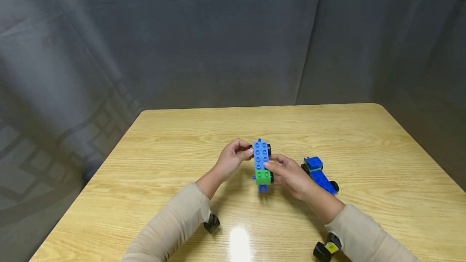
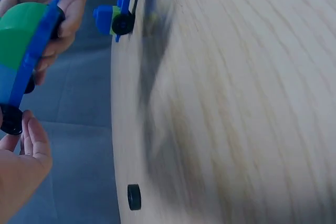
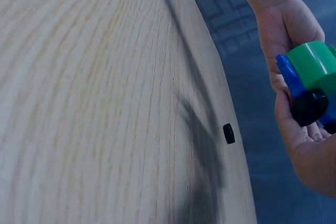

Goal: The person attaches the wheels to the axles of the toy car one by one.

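Note:
Both hands hold a toy car [image 1: 260, 155] of blue and green building blocks above the table. My left hand [image 1: 230, 158] pinches the black wheel [image 2: 11, 119] at the car's far left corner between thumb and fingers. From the right side, my right hand [image 1: 291, 175] grips the body, its thumb on top near the green block [image 1: 263, 177]. Black wheels show at both right corners. A bare blue axle peg [image 1: 254, 177] sticks out on the near left side. A loose black wheel [image 2: 134, 196] stands on the table in the left wrist view; the head view does not show it.
A second blue toy car [image 1: 320, 175] with black wheels sits on the wooden table [image 1: 174, 148], right of my right hand. Black wrist cameras [image 1: 212, 223] hang under both sleeves. Grey curtain [image 1: 225, 43] surrounds the table's back and sides.

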Demonstrator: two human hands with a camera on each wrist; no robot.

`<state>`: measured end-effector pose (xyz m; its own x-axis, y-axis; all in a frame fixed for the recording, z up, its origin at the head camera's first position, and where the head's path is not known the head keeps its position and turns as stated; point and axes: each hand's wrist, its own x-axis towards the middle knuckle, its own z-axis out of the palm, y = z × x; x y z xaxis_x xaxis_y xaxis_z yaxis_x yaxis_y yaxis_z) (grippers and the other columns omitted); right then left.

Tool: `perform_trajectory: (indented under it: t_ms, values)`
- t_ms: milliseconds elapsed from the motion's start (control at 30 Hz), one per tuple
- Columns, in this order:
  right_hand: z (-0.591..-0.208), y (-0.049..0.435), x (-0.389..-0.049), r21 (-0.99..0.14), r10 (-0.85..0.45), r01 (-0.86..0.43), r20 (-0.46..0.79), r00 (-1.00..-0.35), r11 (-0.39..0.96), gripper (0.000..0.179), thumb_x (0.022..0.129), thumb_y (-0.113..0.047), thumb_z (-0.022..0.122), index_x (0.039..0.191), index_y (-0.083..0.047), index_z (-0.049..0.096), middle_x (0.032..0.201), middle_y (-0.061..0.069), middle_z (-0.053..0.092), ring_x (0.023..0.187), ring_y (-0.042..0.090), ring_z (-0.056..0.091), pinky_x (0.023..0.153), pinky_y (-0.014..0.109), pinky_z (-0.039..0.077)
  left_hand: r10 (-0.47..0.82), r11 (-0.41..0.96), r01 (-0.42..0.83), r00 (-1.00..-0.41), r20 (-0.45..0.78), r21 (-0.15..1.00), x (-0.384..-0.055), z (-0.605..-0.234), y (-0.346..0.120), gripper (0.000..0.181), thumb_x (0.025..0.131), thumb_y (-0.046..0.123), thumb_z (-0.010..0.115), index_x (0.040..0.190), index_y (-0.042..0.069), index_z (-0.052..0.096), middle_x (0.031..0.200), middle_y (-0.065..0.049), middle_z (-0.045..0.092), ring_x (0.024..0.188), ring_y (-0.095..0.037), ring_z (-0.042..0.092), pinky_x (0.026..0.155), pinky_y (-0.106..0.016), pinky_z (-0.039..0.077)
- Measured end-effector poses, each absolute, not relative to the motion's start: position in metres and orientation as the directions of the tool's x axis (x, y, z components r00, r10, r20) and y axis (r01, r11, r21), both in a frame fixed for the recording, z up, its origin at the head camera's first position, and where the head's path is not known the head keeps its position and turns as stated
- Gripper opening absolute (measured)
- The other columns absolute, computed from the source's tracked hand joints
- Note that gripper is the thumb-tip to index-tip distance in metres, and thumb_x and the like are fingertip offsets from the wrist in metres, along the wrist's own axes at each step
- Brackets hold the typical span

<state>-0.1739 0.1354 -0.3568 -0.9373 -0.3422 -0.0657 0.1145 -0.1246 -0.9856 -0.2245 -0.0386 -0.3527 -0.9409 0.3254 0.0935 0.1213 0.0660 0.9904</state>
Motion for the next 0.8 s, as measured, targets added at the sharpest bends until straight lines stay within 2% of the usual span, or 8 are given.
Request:
perform_trajectory:
  t_ms: [167,467,800]
  values:
    - [-0.358,0.136,-0.174,-0.987,-0.367,0.107,-0.056,-0.928,-0.120,0.054,0.084,-0.014,0.055,0.121,0.014,0.028,0.096,0.010,0.053,0.083,0.015,0.056,0.076,0.033,0.046,0.311,0.047,0.094,-0.947,0.075,0.994,-0.227,-0.354,-0.041,0.020,0.081,0.001,0.056,0.097,-0.009,0.049,0.089,-0.012,0.054,0.076,-0.012,0.054,0.075,-0.029,0.047]
    - [-0.358,0.138,-0.172,-0.984,-0.388,0.156,-0.113,-0.915,-0.081,0.068,0.078,-0.011,0.061,0.127,0.012,0.020,0.107,0.019,0.043,0.087,0.016,0.051,0.081,0.033,0.043,0.334,0.104,0.091,-0.941,0.052,0.990,-0.229,-0.353,-0.045,0.025,0.080,0.004,0.060,0.101,-0.007,0.052,0.089,-0.010,0.055,0.075,-0.013,0.054,0.074,-0.029,0.047]
    - [-0.360,0.140,-0.173,-0.985,-0.391,0.127,-0.071,-0.918,-0.120,0.065,0.076,-0.005,0.060,0.125,0.014,0.020,0.100,0.013,0.047,0.085,0.015,0.053,0.079,0.032,0.044,0.358,0.174,0.102,-0.933,0.034,0.979,-0.236,-0.354,-0.050,0.030,0.080,0.009,0.061,0.107,-0.003,0.056,0.094,-0.009,0.059,0.086,-0.017,0.055,0.076,-0.027,0.046]
